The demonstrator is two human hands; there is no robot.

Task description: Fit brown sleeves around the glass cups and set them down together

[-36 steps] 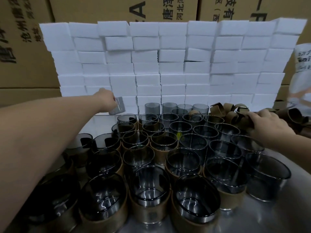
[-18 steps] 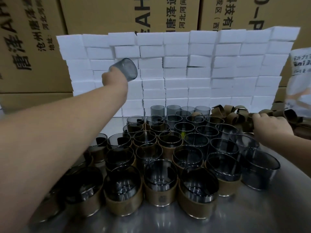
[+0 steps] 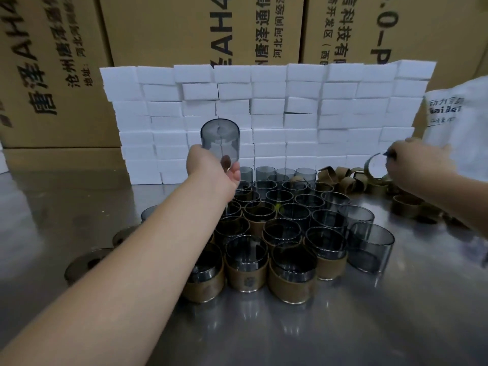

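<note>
My left hand point(image 3: 211, 170) curls its fingers point(image 3: 235, 173) round a smoky glass cup point(image 3: 220, 140), held raised and bottom-up before the white foam blocks point(image 3: 303, 114). My right hand point(image 3: 417, 165) pinches a brown sleeve point(image 3: 369, 167) by the loose sleeves point(image 3: 340, 178), right of the sleeved cups point(image 3: 248, 276) on the bench point(image 3: 343, 326). The cartons point(image 3: 198, 30) behind read "唐泽" and "地址"; a white bag point(image 3: 459, 122) shows "ai Be".

The left hand point(image 3: 211, 169) and right hand point(image 3: 418, 165) are bare, and both forearms point(image 3: 137, 262) look unsleeved as far as shown.
</note>
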